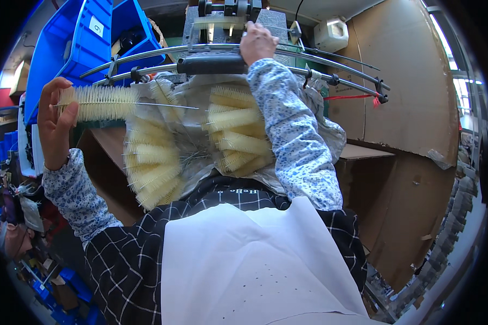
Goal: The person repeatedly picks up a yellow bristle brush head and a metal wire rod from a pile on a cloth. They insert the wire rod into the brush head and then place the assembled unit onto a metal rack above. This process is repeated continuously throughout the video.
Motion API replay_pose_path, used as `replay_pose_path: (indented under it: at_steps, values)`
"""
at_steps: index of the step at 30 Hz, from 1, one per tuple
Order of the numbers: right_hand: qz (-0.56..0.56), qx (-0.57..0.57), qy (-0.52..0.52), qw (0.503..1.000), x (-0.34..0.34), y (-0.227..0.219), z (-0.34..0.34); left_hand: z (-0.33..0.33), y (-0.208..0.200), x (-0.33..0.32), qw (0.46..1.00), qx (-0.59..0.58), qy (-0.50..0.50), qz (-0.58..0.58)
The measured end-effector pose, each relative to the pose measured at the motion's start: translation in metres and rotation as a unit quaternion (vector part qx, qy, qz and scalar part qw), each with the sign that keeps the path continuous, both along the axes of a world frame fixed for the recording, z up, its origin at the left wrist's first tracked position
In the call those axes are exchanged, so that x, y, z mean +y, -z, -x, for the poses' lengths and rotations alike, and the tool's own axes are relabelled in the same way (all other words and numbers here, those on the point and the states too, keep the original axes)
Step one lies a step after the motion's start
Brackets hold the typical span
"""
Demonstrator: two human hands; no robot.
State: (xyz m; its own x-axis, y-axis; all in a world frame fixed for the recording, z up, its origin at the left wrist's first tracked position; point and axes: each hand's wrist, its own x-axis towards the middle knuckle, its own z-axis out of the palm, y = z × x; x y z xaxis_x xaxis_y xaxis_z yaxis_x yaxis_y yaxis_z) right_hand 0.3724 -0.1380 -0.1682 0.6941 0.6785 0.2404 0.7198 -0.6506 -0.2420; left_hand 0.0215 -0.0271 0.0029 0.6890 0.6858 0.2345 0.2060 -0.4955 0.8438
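Note:
At the left, my left hand (57, 119) is closed round the bristled end of a cream bottle brush (106, 103), held level with its bare wire stem pointing right. My right hand (257, 43) reaches up to the front of a metal machine (222, 27), its fingers curled at the machine's edge; what is in them, if anything, is hidden. Several more cream brushes lie in two fanned piles on my lap, a left pile (152, 157) and a right pile (238, 130), their wire stems meeting between them over a pale plastic sheet (192, 103).
Curved metal rails (309, 57) with a black padded sleeve (211, 64) cross in front of the machine. Blue bins (87, 40) stand at the upper left. Cardboard (401, 81) walls the right side, with an open carton (368, 179) below. A red cord (352, 97) hangs from the rail.

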Motion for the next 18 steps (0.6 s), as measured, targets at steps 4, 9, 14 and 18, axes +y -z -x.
replay_pose_path:
  at_steps: [4,9,14,18]
  values:
    - [-0.006,0.006,-0.009,1.000,-0.001,-0.004,0.001,-0.011,0.000,-0.007,0.999,-0.035,0.002,0.031]
    - [0.007,-0.004,-0.005,1.000,-0.035,-0.005,-0.034,-0.003,0.004,-0.001,0.998,-0.046,0.022,0.034]
    - [-0.035,-0.006,0.005,0.999,-0.077,0.008,-0.090,0.004,0.003,-0.002,0.997,-0.063,-0.012,0.030]
    - [-0.001,0.101,-0.008,0.995,-0.085,-0.010,-0.132,-0.020,0.004,-0.012,0.989,-0.116,-0.001,0.088]
